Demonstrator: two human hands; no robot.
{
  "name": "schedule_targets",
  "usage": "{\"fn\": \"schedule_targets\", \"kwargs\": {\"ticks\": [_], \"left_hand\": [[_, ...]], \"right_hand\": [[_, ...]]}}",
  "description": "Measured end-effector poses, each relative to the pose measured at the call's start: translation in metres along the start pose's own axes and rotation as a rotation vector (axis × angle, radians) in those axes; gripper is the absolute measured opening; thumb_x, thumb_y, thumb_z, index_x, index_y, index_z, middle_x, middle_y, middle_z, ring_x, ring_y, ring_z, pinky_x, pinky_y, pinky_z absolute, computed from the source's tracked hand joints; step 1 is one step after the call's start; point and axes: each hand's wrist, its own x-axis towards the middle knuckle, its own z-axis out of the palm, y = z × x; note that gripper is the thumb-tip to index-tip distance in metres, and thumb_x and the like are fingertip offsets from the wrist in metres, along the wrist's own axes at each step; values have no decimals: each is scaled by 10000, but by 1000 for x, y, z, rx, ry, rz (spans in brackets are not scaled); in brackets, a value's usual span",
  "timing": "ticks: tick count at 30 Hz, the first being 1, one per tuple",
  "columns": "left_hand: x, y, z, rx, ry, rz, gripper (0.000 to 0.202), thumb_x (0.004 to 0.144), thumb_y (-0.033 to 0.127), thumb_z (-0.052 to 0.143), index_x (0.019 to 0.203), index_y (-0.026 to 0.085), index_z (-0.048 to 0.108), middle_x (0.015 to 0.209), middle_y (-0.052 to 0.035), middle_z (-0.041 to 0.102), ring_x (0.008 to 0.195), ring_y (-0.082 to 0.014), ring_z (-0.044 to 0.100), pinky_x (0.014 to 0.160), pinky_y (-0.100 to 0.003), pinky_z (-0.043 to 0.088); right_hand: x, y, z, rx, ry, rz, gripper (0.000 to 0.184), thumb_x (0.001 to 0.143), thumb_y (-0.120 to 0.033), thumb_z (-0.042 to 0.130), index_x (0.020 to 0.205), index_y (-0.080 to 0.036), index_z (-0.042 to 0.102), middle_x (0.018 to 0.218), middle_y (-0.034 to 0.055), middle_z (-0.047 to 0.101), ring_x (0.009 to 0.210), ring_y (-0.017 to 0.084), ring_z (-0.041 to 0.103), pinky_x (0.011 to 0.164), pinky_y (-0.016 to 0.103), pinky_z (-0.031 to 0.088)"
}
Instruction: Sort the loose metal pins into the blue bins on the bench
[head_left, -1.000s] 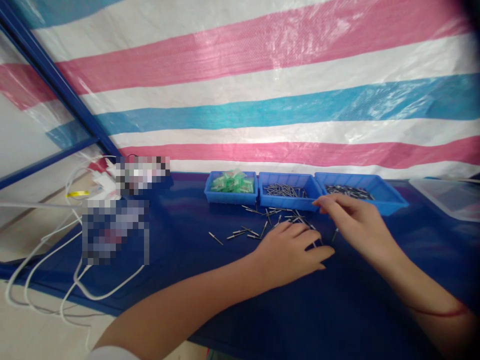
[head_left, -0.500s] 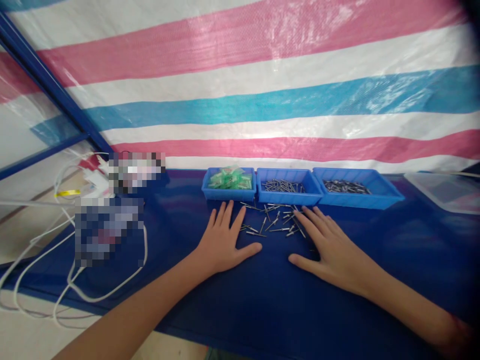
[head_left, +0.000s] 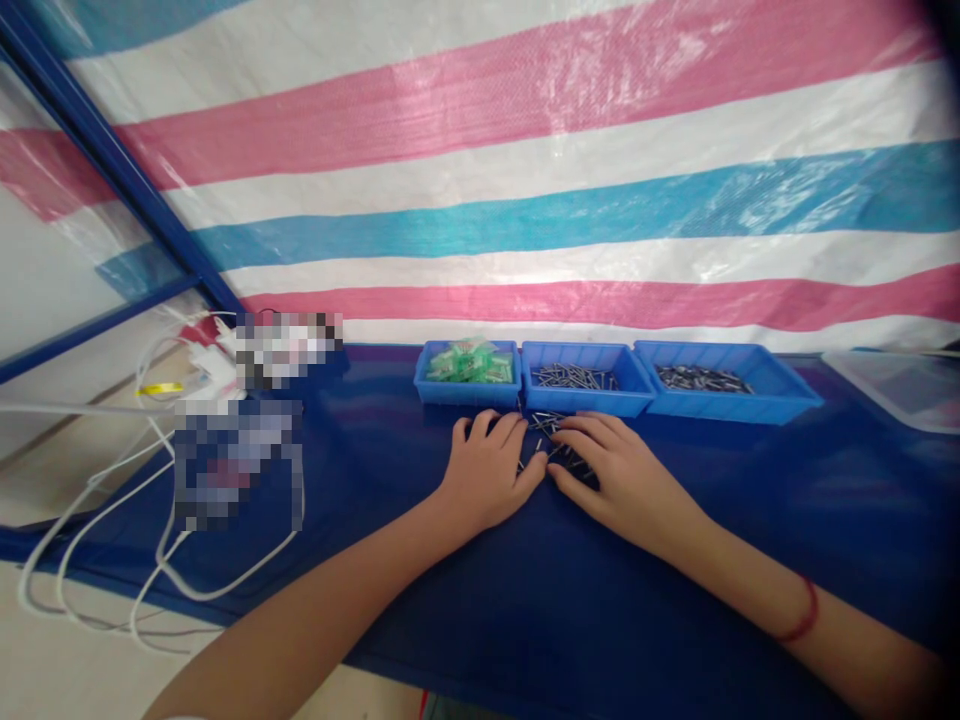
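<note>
On the blue tabletop, a loose pile of silvery blind rivets lies between my two hands, partly covered by them. My left hand borders the pile on the left, palm down, its fingers bent and a little apart. From the right, my right hand curves over the rivets, thumb apart from the fingers. Both thumb tips come close together at the near side. Neither hand grips a rivet that I can see. Just behind stands a blue bin of rivets.
Left of that bin is a blue bin with green packets; to its right, a wider blue bin holds small metal pieces. A clear plastic lid or tray lies far right. White cables loop at the left. Striped sheeting hangs behind.
Both hands have moved inward toward each other, with fingers more bent. The spread-out rivets are now gathered into a tighter pile between them. The view has shifted slightly.
</note>
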Motion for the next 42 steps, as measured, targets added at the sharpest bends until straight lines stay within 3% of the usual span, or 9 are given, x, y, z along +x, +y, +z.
{"fn": "schedule_targets", "kwargs": {"ticks": [3,9,14,18,26,31,36,39,42], "left_hand": [[-3,0,-3,-18,-8,22,372,937,367,398,1212,167,548,1275,-76,582,1188,-273,432,973,-464,349],[-9,0,-3,-80,-41,98,346,930,313,415,1201,138,539,1241,-102,580,1170,-251,464,1012,-433,379],[-14,-2,-1,-105,-21,130,348,924,296,431,1229,149,514,1287,-124,536,1281,-258,409,1095,-462,325],[-17,-1,-1,-102,-68,70,361,928,307,422,1250,159,491,1378,-138,456,1361,-286,324,1110,-508,295],[-16,0,-3,-125,-137,52,326,943,273,387,1246,189,472,1398,-111,445,1369,-254,330,1115,-501,286],[-15,-1,0,-133,-134,37,322,937,266,398,1234,159,463,1402,-130,448,1358,-242,354,1131,-482,270],[-14,-2,3,-119,-128,-14,474,938,332,402,1348,100,358,1439,-159,410,1386,-254,302,1138,-461,272],[-11,4,5,-78,-152,-39,569,943,404,377,1403,75,308,1476,-182,349,1399,-294,261,1138,-494,251],[-6,14,9,-87,-164,-18,572,949,438,346,1398,84,342,1483,-172,342,1405,-311,239,1140,-525,220]], "right_hand": [[7,-2,2,21,-27,-40,248,883,-228,490,1031,-143,670,1079,123,662,1078,261,555,978,437,433],[25,1,7,0,-106,-175,352,844,-62,444,1125,-138,642,1147,117,655,1020,232,574,910,380,475],[35,5,5,-60,-203,-229,259,846,-62,470,987,-147,671,1016,111,673,905,225,582,824,352,480],[38,5,5,-108,-233,-248,222,853,-70,493,963,-140,673,958,110,655,881,228,565,811,346,467],[39,3,0,-183,-249,-303,132,865,-123,550,920,-149,667,1099,103,627,928,225,540,800,349,441],[40,-1,-2,-207,-291,-280,88,870,-146,564,876,-166,649,933,74,662,894,228,541,758,347,401],[39,2,-8,-270,-219,-273,123,877,-114,515,890,-160,628,885,88,651,859,235,544,719,342,370],[36,7,-14,-258,-160,-152,137,893,-123,464,877,-158,595,819,89,634,817,244,557,719,349,377],[29,10,-14,5,-91,24,168,934,-175,387,929,-165,555,820,82,631,786,221,580,714,329,411]]}}
